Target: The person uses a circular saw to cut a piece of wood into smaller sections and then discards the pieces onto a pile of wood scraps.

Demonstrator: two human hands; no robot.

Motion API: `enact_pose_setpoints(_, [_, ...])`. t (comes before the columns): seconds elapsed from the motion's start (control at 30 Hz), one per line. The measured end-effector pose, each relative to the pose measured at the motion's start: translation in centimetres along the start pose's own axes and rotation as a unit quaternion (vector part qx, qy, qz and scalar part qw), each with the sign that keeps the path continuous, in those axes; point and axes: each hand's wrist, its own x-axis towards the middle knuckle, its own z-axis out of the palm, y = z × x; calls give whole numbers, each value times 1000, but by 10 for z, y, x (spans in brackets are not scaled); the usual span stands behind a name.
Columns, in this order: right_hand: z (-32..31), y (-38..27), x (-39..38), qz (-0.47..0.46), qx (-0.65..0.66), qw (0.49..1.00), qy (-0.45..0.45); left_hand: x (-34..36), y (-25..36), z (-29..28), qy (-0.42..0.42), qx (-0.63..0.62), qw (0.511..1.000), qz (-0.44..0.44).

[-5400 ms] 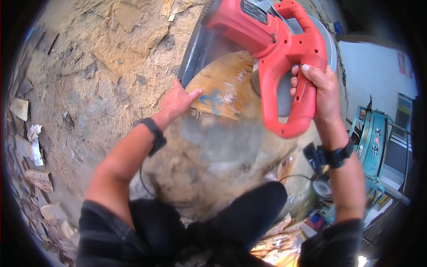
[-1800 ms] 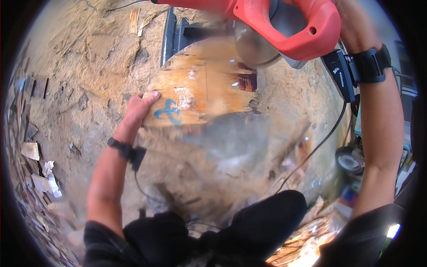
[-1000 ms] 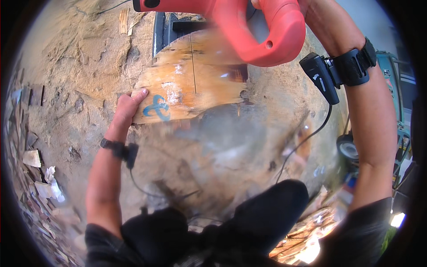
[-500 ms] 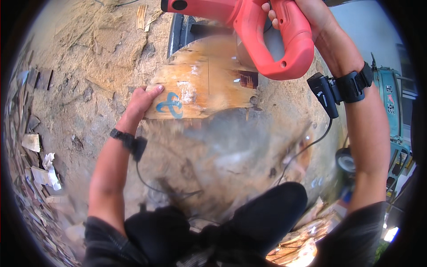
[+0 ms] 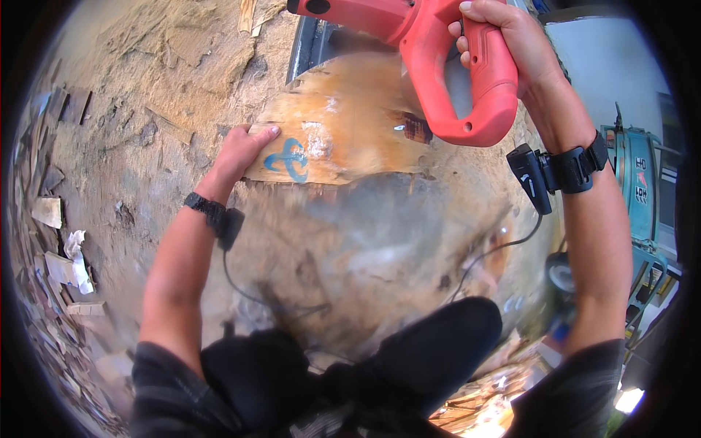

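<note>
A wooden board (image 5: 350, 135) with a blue painted mark lies flat, its left end gripped by my left hand (image 5: 244, 148), thumb on top and the other fingers mostly hidden. Its far side reaches a dark metal rail (image 5: 309, 45). Over the board's right part hangs a red power saw (image 5: 493, 120) with a loop-shaped handle. My right hand (image 5: 520, 45) is wrapped round that handle, fingertips showing through the loop. The saw's blade cannot be made out, and its far end is cut off by the frame's top.
Sawdust (image 5: 168, 55) covers the ground at the far left. Wood scraps (image 5: 47, 212) lie along the left, and more wood pieces (image 5: 475, 412) at the lower right. A teal machine (image 5: 634, 182) stands at the right. Thin cables (image 5: 482, 255) hang from my wrist devices.
The board, saw and both hands appear slightly further right in view, and the saw slightly lower; the surroundings shift too. My holds on the board and saw stay the same.
</note>
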Motion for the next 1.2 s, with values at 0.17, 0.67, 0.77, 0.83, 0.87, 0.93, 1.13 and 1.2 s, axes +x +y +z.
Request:
enact_pose_setpoints(0.17, [5,2,-9,-17,-23,999,44,3,-1,-1,10,27,1000,-4])
enact_pose_setpoints(0.67, [9,22,14,-40,-41,997,45,4,-4,-2,15,38,999,-3])
enact_pose_setpoints(0.77, [10,23,12,-41,-45,997,50,4,-6,-3,17,57,998,4])
enact_pose_setpoints(0.83, [9,24,11,-41,-48,997,35,5,-7,-3,16,56,998,11])
enact_pose_setpoints(0.87, [8,25,12,-33,-60,997,41,6,-9,-3,15,48,999,15])
enact_pose_setpoints(0.93, [6,27,12,-33,-69,997,27,8,-11,-3,18,53,998,19])
enact_pose_setpoints(1.13, [8,34,12,-38,-64,997,18,12,-17,-5,23,49,998,14])
enact_pose_setpoints(1.2, [11,39,10,-30,-64,997,24,13,-18,-5,14,42,999,21])
